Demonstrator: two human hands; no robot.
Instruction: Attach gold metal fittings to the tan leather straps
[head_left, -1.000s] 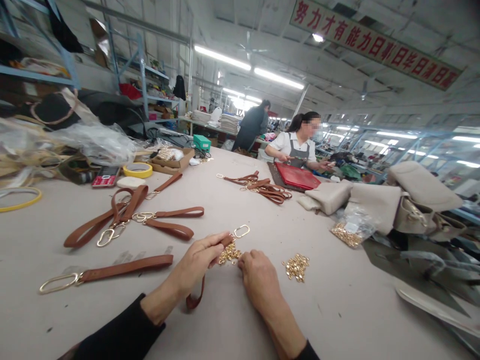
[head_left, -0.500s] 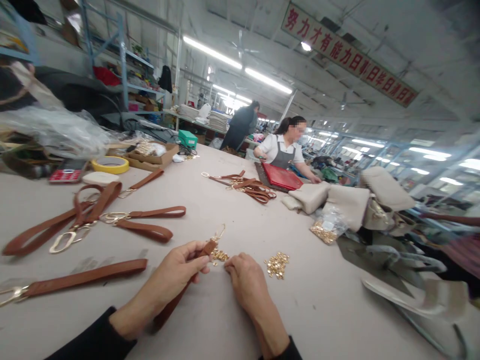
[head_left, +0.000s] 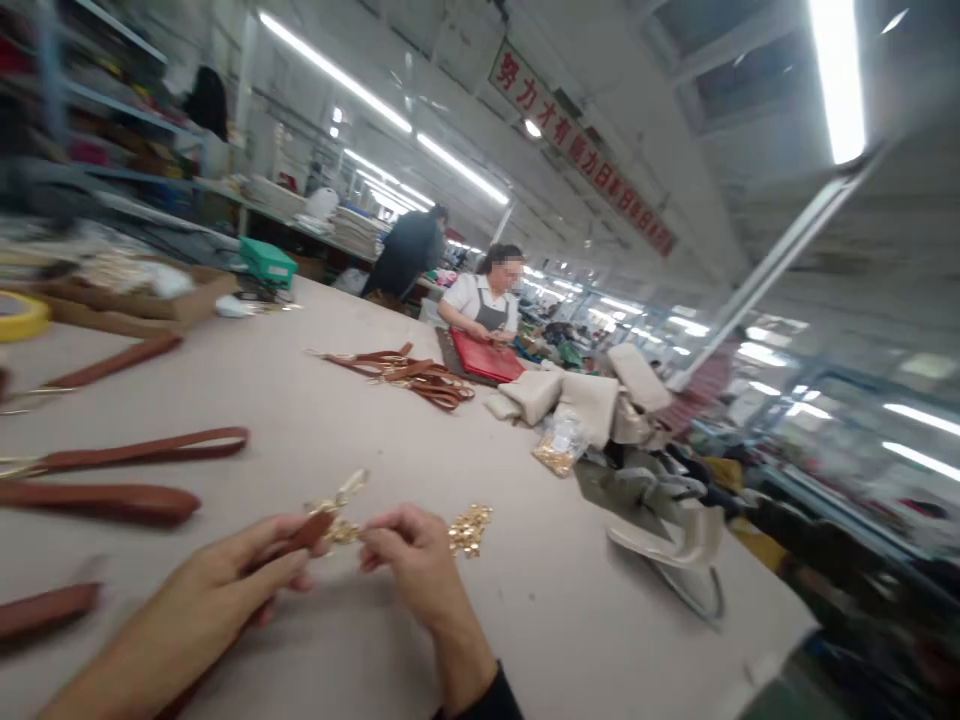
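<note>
My left hand (head_left: 247, 575) is closed round a brown leather strap (head_left: 318, 526), whose end shows past the fingertips with a gold metal clasp (head_left: 352, 488) on it. The rest of this strap runs back under the hand and forearm. Close to the strap's end, my right hand (head_left: 416, 560) has thumb and fingers pinched together; whatever is in the pinch is too small to name. Between the hands lies a small heap of gold metal pieces (head_left: 343, 534). A second pile of gold pieces (head_left: 471, 530) is just beyond my right hand.
Brown straps (head_left: 127, 503) lie at left, and a bundle of straps (head_left: 420, 378) farther back. A cardboard tray (head_left: 135, 310) and green box (head_left: 268, 262) stand back left. Beige bag parts (head_left: 589, 405) and a plastic bag (head_left: 559, 447) lie right. A co-worker (head_left: 487, 300) handles a red bag (head_left: 484, 356).
The view has swung right, so the table's things sit farther left. My right hand has come up from the table beside the small heap, fingers pinched. The co-worker's outstretched arm has drawn in.
</note>
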